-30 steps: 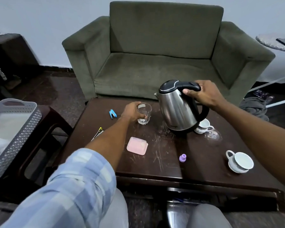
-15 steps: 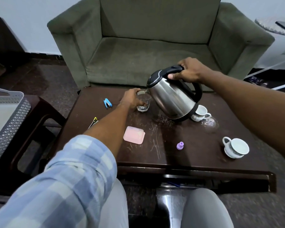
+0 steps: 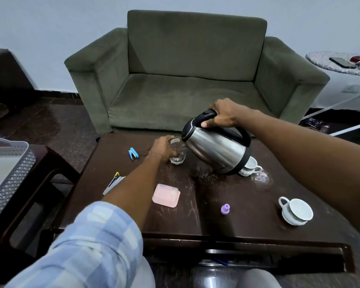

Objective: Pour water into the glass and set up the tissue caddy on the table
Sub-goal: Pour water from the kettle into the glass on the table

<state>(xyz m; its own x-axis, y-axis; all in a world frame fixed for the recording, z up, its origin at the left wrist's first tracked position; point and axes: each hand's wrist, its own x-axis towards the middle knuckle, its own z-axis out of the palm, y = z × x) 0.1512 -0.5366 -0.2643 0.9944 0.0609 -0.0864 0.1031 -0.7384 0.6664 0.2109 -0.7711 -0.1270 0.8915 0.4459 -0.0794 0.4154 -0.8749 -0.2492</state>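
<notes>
A clear drinking glass (image 3: 178, 154) stands on the dark wooden table (image 3: 237, 196), and my left hand (image 3: 162, 147) is wrapped around its left side. My right hand (image 3: 224, 114) grips the black handle of a steel kettle (image 3: 216, 148). The kettle is tilted steeply to the left with its spout over the glass rim. Any water stream is too small to tell. A grey perforated caddy (image 3: 6, 177) sits on a side stand at the far left, away from both hands.
On the table lie a blue stapler (image 3: 133, 153), a staple strip (image 3: 113, 182), a pink lid-like tray (image 3: 166, 195), a purple cap (image 3: 225, 208) and two white cups (image 3: 296, 210) (image 3: 250, 166). A green sofa (image 3: 187, 80) stands behind the table.
My right hand has tipped the kettle from nearly upright to steeply tilted left, bringing the spout over the glass. My left hand stays around the glass.
</notes>
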